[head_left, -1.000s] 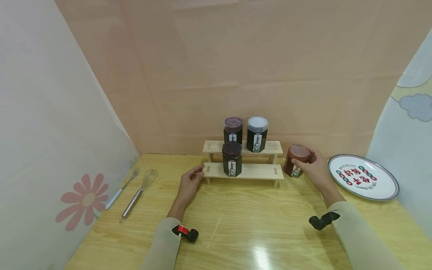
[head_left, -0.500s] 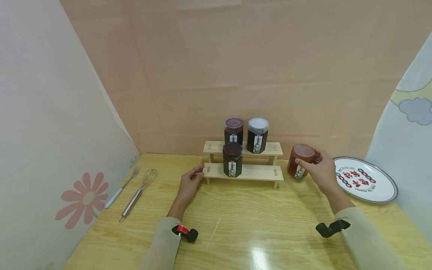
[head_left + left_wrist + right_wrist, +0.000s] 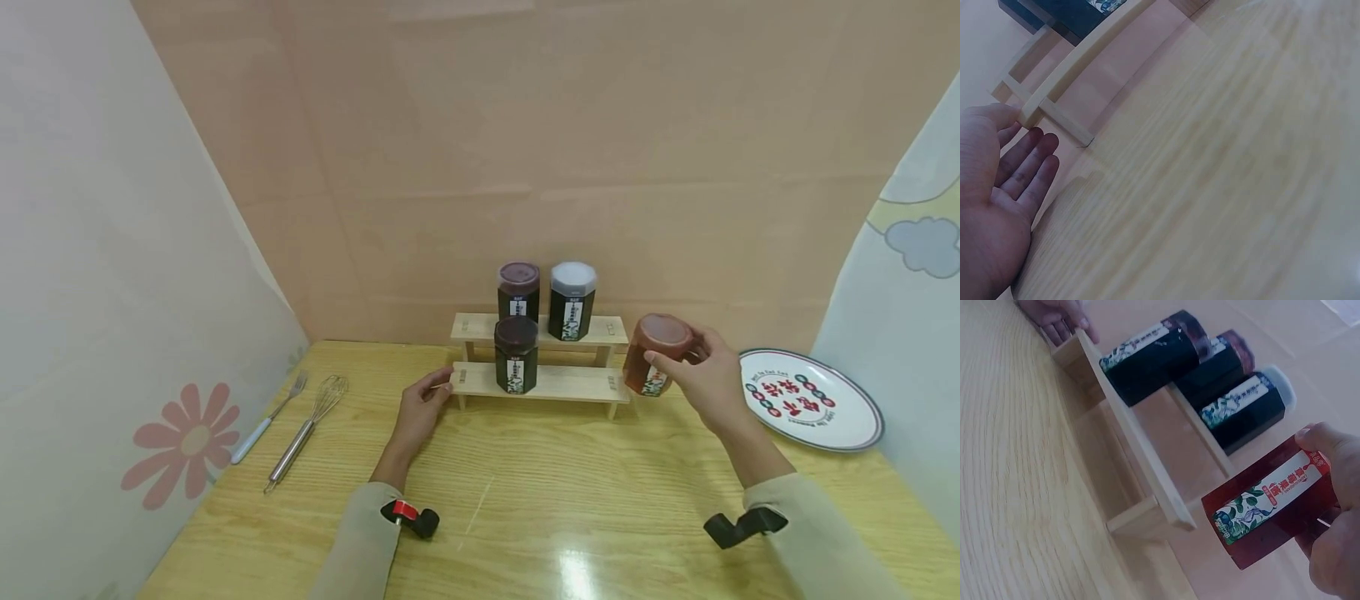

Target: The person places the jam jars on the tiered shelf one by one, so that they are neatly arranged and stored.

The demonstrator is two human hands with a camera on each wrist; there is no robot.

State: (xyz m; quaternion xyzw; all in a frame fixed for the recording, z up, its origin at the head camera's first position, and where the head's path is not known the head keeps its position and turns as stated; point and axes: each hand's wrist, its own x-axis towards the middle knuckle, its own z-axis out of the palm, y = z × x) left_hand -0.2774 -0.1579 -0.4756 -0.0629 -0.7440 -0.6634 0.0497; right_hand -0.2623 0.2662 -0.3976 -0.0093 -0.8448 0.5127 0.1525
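My right hand grips a red jar with a white label, thumb on its near side and fingers round the far side. The jar tilts slightly beside the right end of a two-step wooden rack; in the right wrist view the jar's base is near the end of the lower board. My left hand pinches the left end of that lower board, its other fingers loosely extended below. One dark jar stands on the lower step. A purple-topped jar and a white-topped jar stand on the upper step.
An oval plate with red writing lies right of my right hand. A whisk and a fork lie on the wooden table at left. A cloth-covered wall rises behind the rack.
My right hand first shifts the red jar slightly right, then raises it and brings it back left toward the rack, tilting it. My left hand stays at the rack's end.
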